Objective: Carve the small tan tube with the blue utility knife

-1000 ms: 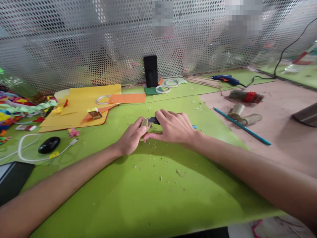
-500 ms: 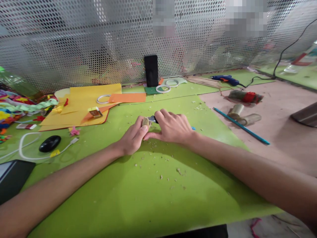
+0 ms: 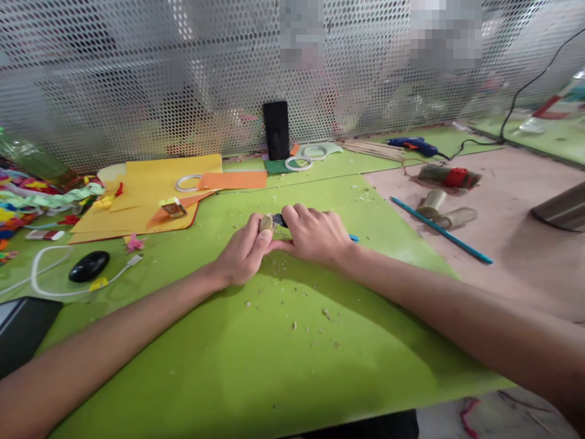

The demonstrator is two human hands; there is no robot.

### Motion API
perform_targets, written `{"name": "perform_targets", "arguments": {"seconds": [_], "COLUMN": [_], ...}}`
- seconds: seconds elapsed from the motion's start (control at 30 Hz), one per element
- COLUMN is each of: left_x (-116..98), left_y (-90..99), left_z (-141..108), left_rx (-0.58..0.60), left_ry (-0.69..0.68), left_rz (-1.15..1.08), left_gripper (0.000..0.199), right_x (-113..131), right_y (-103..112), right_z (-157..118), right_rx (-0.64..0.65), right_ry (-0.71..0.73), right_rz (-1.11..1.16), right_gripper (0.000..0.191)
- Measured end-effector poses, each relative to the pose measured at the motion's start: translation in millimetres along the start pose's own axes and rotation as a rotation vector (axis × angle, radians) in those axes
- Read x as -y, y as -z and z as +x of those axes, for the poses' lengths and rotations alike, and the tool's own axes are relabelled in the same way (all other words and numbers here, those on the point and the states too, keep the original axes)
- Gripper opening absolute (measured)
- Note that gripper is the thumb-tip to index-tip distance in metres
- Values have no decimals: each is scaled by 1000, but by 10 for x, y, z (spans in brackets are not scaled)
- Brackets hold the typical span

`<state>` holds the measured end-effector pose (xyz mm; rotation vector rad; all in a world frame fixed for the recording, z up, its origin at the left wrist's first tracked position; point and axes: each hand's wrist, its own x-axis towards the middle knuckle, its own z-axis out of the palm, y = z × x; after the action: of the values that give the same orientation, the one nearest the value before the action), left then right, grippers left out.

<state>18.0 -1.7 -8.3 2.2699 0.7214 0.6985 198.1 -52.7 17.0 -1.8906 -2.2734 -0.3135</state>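
Observation:
Pinched between the fingers and thumb of my left hand [image 3: 244,250] is a small tan piece of wood [image 3: 265,223], only its upper end showing. My right hand [image 3: 315,235] is wrapped round a utility knife [image 3: 280,221]; its dark front part sticks out toward the wood and a blue end shows behind the hand. The blade lies at or very near the wood's side; contact is hard to make out. My right thumb reaches across to the left hand. Pale shavings [image 3: 326,314] are scattered over the green table [image 3: 219,360] beneath and in front of both hands.
A phone [image 3: 276,131] leans on the perforated metal screen. Tape rings [image 3: 298,163], an orange paper strip [image 3: 233,180] and yellow sheets [image 3: 173,164] lie behind. Rightward are a teal pencil [image 3: 441,230], cut bamboo-like pieces [image 3: 454,217] and a glue gun [image 3: 414,146]. A mouse [image 3: 89,266] sits left.
Both hands keep their grips, with the knife and wood shifted very slightly against each other. The whole view has moved a little, so the table things appear slightly further left.

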Motion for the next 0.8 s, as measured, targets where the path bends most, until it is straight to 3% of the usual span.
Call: {"name": "perform_targets", "arguments": {"seconds": [0.8], "left_x": [43], "left_y": [-44], "left_z": [39], "left_rx": [-128], "left_ry": [-15], "left_rz": [364], "left_gripper": [22], "right_x": [9], "right_y": [-63], "right_z": [59], "right_rx": [88], "right_ry": [10], "right_rz": [-35], "right_gripper": [74]}}
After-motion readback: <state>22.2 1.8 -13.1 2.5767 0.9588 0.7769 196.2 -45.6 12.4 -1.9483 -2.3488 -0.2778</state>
